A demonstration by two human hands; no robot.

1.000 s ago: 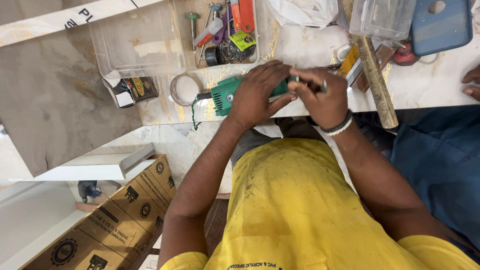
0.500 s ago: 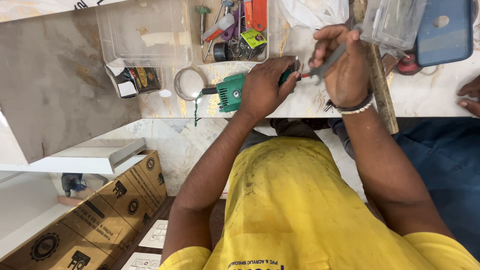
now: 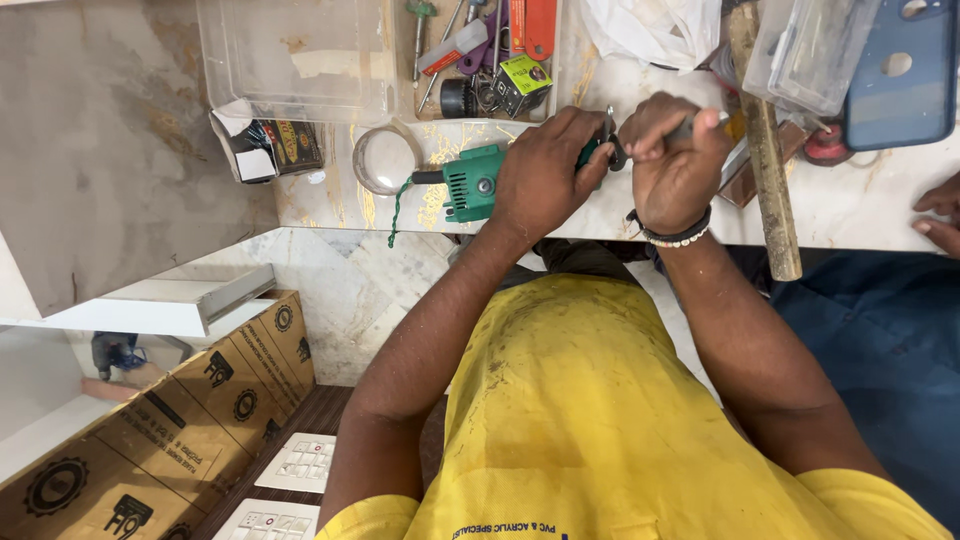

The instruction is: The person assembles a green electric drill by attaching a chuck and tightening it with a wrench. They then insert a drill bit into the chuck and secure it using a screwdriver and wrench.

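Note:
A green power tool [image 3: 472,183] lies on the marble counter [image 3: 860,205] in the head view. My left hand [image 3: 545,170] wraps around its body and holds it down. My right hand [image 3: 675,160] is closed on a thin metal key-like tool [image 3: 700,124] at the green tool's front end, where a small dark metal part [image 3: 612,150] shows between my two hands. A beaded band circles my right wrist. The tool's tip is hidden by my fingers.
A clear plastic box [image 3: 300,50] and a tray of hand tools [image 3: 490,60] stand behind. A tape ring [image 3: 385,160], a wooden handle [image 3: 765,150], a blue case [image 3: 900,70] and another person's hand [image 3: 940,210] are nearby. Cardboard cartons [image 3: 150,440] lie below.
My right hand lifted off the tool's front, raised the thin metal tool, then came back down to the front end. My left hand kept its hold on the green tool.

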